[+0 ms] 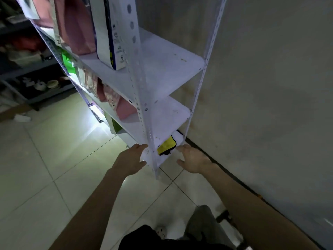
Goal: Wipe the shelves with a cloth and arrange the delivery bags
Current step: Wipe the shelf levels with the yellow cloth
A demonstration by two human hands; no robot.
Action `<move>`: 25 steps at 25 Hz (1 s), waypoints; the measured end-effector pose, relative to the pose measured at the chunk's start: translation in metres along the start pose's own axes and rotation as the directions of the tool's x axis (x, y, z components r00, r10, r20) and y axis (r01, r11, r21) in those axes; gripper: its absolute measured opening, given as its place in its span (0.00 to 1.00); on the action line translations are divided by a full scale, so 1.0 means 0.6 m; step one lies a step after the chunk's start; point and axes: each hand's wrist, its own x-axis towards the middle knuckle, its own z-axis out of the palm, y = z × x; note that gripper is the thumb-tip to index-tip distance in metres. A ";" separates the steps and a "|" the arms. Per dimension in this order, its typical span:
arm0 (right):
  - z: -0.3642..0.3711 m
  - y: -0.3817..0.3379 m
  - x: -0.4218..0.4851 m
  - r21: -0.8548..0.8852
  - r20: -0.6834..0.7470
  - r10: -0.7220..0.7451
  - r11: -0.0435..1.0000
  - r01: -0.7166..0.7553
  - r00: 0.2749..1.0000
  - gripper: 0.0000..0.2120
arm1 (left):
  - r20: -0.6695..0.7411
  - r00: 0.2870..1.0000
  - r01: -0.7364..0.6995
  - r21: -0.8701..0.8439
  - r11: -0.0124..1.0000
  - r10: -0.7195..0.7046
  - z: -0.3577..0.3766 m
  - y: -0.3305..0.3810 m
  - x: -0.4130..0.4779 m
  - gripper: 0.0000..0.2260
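A white metal shelf unit (167,69) stands against the wall, seen from above. A yellow cloth (166,145) with a dark edge lies on the lowest shelf, partly hidden by the shelf above. My left hand (130,159) reaches toward the front corner post, fingers apart and holding nothing. My right hand (191,158) hovers just right of the cloth with fingers spread, not touching it. Pink delivery bags (75,31) and a white and dark bag (110,33) stand on the top visible shelf; more pink bags (115,101) and a green bag (67,62) sit lower.
The grey wall (270,87) runs close along the unit's right side. Pale floor tiles (54,168) spread to the left and front. A dark rack (36,73) with cluttered items stands at the far left. My legs and feet show at the bottom.
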 end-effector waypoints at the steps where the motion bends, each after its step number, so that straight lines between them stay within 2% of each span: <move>1: -0.005 0.014 0.025 -0.016 0.026 -0.032 0.999 0.033 0.999 0.30 | -0.007 0.999 0.037 -0.014 0.999 -0.037 0.008 0.000 0.011 0.33; 4: -0.028 0.061 0.106 -0.065 0.119 -0.155 0.984 0.164 0.981 0.28 | -0.028 0.981 0.190 -0.064 0.980 -0.192 0.041 0.012 0.043 0.34; 8: -0.053 0.129 0.202 -0.080 0.244 -0.353 0.921 0.382 0.903 0.25 | -0.052 0.904 0.414 -0.145 0.899 -0.424 0.093 0.071 0.086 0.34; 10: -0.060 0.165 0.230 -0.073 0.337 -0.414 0.884 0.462 0.846 0.26 | -0.008 0.851 0.512 -0.210 0.833 -0.525 0.124 0.128 0.099 0.35; 13: -0.056 0.218 0.252 -0.076 0.444 -0.453 0.840 0.537 0.773 0.26 | 0.060 0.801 0.590 -0.250 0.768 -0.596 0.166 0.207 0.105 0.35; 15: -0.049 0.240 0.258 -0.077 0.490 -0.453 0.828 0.555 0.745 0.28 | 0.076 0.764 0.630 -0.301 0.716 -0.641 0.185 0.239 0.102 0.35; 18: -0.033 0.266 0.261 -0.081 0.513 -0.430 0.837 0.541 0.743 0.29 | 0.094 0.741 0.656 -0.315 0.686 -0.665 0.205 0.269 0.099 0.34; 25: 0.043 0.301 0.265 -0.036 0.451 -0.419 0.874 0.485 0.788 0.27 | 0.055 0.705 0.667 -0.390 0.634 -0.707 0.268 0.272 0.117 0.32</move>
